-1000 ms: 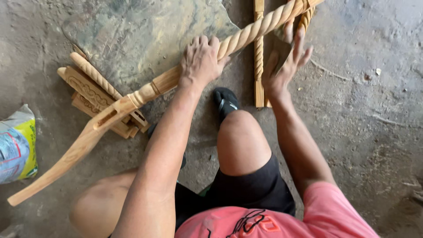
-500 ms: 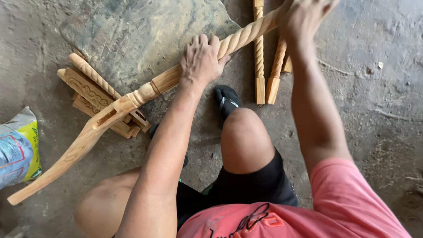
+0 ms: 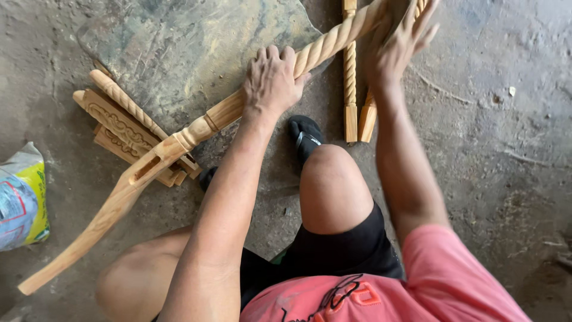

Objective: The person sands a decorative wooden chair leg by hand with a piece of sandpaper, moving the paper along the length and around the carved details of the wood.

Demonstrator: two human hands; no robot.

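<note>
A long carved wooden leg (image 3: 179, 140) with a rope-twist upper part runs from the lower left to the top right. My left hand (image 3: 271, 80) lies on top of its twisted section and presses it down. My right hand (image 3: 400, 43) rests farther up the same twist near the top edge, fingers spread against the wood. My bent knee (image 3: 330, 173) and a foot in a black sock (image 3: 305, 136) are just below the leg.
Two shorter twisted spindles (image 3: 350, 65) lie on the floor under my right hand. A stack of carved wooden pieces (image 3: 122, 128) sits at the left beside a flat stone slab (image 3: 185, 42). A printed plastic bag (image 3: 21, 200) lies at the far left on the concrete floor.
My right hand has moved from the floor spindles up onto the twisted part of the leg. The left hand has stayed in place on the leg.
</note>
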